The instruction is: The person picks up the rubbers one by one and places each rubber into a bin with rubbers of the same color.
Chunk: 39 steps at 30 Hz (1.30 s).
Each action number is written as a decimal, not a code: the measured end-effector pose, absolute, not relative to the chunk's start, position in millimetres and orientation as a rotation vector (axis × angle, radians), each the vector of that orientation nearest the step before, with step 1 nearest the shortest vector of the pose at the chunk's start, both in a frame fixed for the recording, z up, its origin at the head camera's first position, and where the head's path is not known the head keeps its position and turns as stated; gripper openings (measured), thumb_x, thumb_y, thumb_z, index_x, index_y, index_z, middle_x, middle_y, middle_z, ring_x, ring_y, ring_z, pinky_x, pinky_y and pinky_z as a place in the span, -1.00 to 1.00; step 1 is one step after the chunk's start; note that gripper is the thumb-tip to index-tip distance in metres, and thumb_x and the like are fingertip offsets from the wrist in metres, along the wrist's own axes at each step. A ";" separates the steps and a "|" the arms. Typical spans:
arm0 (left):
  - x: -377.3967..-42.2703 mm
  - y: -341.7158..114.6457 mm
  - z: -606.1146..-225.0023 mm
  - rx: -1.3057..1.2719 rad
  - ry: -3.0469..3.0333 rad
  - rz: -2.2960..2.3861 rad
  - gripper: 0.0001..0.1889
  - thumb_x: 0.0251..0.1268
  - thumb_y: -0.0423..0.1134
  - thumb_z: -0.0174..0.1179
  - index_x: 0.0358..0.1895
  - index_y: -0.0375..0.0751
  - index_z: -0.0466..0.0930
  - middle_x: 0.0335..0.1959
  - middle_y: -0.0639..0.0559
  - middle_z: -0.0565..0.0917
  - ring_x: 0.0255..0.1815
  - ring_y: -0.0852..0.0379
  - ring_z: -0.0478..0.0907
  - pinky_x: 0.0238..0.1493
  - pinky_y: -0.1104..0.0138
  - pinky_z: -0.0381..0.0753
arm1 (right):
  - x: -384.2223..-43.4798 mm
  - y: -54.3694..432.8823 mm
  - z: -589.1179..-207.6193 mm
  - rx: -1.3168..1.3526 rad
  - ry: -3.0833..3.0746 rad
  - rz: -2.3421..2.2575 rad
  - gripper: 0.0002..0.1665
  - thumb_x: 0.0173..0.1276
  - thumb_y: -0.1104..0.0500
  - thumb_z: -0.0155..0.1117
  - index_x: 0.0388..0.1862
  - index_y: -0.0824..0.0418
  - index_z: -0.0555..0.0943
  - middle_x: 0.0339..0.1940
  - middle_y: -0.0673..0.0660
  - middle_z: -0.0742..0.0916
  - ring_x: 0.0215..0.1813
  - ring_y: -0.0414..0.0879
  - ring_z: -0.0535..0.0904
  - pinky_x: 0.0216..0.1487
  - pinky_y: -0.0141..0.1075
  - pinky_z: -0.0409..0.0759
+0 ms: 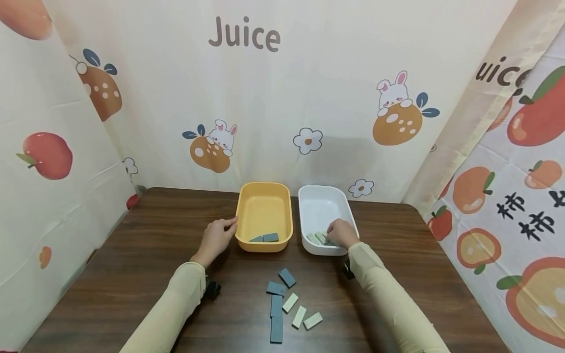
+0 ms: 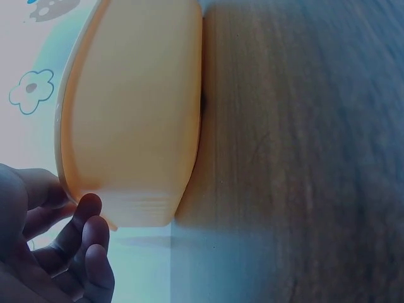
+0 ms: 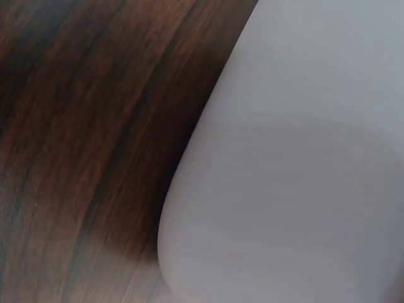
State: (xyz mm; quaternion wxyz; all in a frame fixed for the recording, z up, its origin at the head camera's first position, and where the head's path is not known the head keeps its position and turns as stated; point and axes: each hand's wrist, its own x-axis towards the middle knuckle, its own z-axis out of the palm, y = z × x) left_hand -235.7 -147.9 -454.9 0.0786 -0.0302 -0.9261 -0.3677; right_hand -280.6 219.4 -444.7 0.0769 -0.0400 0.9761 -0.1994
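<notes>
At the left rim of a yellow plastic bin [image 1: 265, 213] is my left hand [image 1: 215, 241], thumb and index finger pinching the edge. The left wrist view has the same fingers [image 2: 91, 205] close up against that rim, the other fingers curled below. My right hand [image 1: 343, 233] reaches over the near right wall of a white bin [image 1: 323, 206], among pale green blocks [image 1: 320, 238] at its near end. Its fingertips are hidden, so I cannot tell whether they hold a block. Two grey-blue blocks [image 1: 270, 238] lie in the yellow bin's near end.
Several grey-blue blocks [image 1: 276, 329] lie in a loose column on the dark wooden table [image 1: 185, 208], nearer me than the bins. Beside them are three pale green blocks [image 1: 298, 317]. A printed curtain [image 1: 273, 98] hangs behind the table and along both sides.
</notes>
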 end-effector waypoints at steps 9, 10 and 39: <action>-235.4 -146.5 -455.3 -0.093 -2.773 -1.096 -0.63 0.41 -0.17 0.11 0.22 -0.15 0.57 -0.05 -0.25 0.70 -0.38 0.00 0.43 -0.28 0.21 0.40 | -280.3 219.7 -446.5 -0.203 2.839 -0.659 -0.79 0.12 0.26 0.30 -0.28 0.32 0.75 -0.25 0.19 0.78 -0.22 -0.02 0.61 -0.10 -0.16 0.57; -235.6 -146.4 -455.4 -0.098 -2.774 -1.095 -0.63 0.41 -0.18 0.11 0.22 -0.16 0.57 -0.04 -0.26 0.69 -0.38 -0.01 0.43 -0.29 0.20 0.40 | -280.1 219.8 -446.1 -0.209 2.835 -0.659 -0.79 0.14 0.25 0.30 -0.28 0.32 0.75 -0.24 0.19 0.78 -0.23 -0.03 0.61 -0.11 -0.16 0.57; -234.3 -147.0 -453.5 -0.091 -2.790 -1.129 -0.62 0.42 -0.19 0.10 0.23 -0.19 0.55 0.17 -0.28 0.60 -0.22 -0.04 0.55 -0.22 0.17 0.47 | -262.7 240.4 -408.5 -0.225 3.043 -0.768 -0.67 0.39 0.14 0.16 -0.17 0.40 0.71 -0.15 0.34 0.76 -0.08 0.19 0.66 -0.01 0.03 0.58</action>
